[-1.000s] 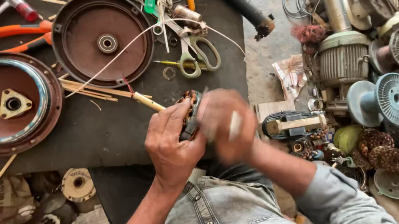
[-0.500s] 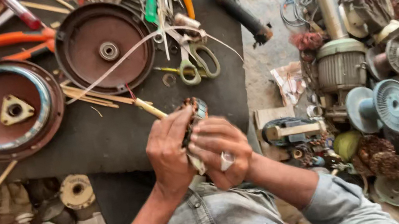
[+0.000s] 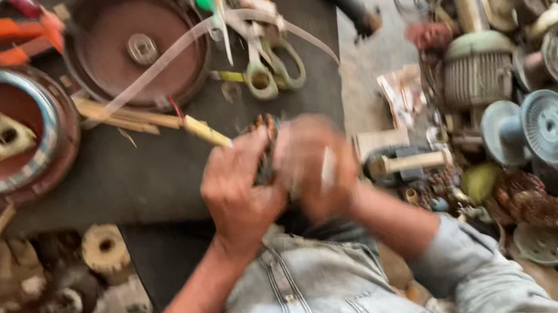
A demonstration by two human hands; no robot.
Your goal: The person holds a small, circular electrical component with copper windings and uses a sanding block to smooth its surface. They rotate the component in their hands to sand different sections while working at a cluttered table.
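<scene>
Gripping the small round motor core [image 3: 264, 148] between us, we clamp it from the left with our left hand [image 3: 239, 189] and from the right with our blurred right hand [image 3: 314, 165], above the table's [image 3: 147, 178] near edge, its flat faces turned left and right.

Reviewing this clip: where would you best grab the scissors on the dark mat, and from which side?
By the looped handles, from the person's side: the scissors lie flat, handles toward the hands, blades pointing away among other tools.
</scene>
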